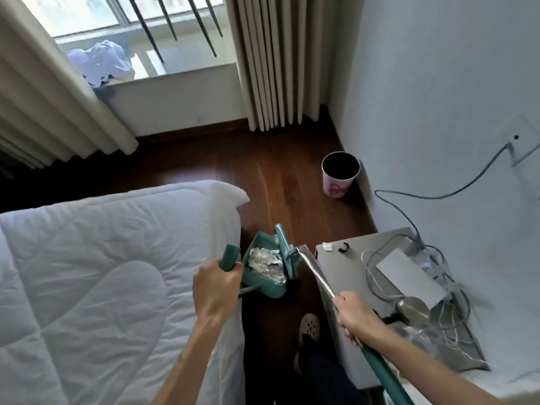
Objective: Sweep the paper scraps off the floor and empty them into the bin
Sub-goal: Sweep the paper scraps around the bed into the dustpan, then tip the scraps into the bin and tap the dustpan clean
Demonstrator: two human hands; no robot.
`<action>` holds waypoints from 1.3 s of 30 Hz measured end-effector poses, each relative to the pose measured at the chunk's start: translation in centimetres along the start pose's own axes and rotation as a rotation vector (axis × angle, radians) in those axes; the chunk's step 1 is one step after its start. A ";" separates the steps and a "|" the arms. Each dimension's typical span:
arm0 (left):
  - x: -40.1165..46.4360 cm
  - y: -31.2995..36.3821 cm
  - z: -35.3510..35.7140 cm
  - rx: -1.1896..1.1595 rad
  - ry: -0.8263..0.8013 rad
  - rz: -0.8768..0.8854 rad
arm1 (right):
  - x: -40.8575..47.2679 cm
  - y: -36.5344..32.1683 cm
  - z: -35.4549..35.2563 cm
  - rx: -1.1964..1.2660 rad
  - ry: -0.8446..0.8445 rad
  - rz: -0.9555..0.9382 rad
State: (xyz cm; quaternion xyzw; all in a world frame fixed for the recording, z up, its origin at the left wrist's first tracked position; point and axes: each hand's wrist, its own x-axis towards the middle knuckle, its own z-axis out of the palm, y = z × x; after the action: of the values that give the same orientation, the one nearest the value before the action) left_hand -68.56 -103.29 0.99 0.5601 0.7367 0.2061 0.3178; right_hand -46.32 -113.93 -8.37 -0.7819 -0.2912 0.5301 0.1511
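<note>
Looking down from the head camera, so it's just the one view. The left hand is wrapped tight around the teal handle of the dustpan, low in the middle of the frame, right beside the edge of the bed. The pan sits tipped up a bit, and the paper scraps are piled inside it, a crumpled white heap. The right hand is closed around the broom, gripping the shiny metal part of the pole just above where the teal sleeve starts. The broom head is up against the right side of the dustpan, touching the scraps or very nearly, hard to call.

The bin is right of centre in the frame, standing upright on the dark wooden floor, tucked close to the white wall. It's a small white one with a pink print and a dark inside, well apart from the dustpan.

At lower right there's a grey bedside worktop with a tangle of cables, a white card and a little scrap of something white near its far corner. Curtains hang at the top of the frame on both sides of a window. One foot in a perforated white shoe shows on the floor at the bottom, between the bed and the worktop.
</note>
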 end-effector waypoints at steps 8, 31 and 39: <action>10.1 10.2 3.3 0.045 -0.004 0.090 | 8.2 -7.6 -7.9 0.046 0.131 -0.010; 39.5 25.8 6.9 0.090 -0.259 0.449 | 23.3 -20.5 -13.4 0.359 0.477 0.341; 43.7 30.6 6.3 0.045 -0.272 0.646 | 26.2 -22.1 -14.9 0.423 0.500 0.416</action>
State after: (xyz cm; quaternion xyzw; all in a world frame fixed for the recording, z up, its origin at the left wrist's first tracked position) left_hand -50.37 -53.02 6.34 0.7934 0.4769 0.2032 0.3190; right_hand -32.17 -79.36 -9.84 -0.8809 0.0349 0.3907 0.2646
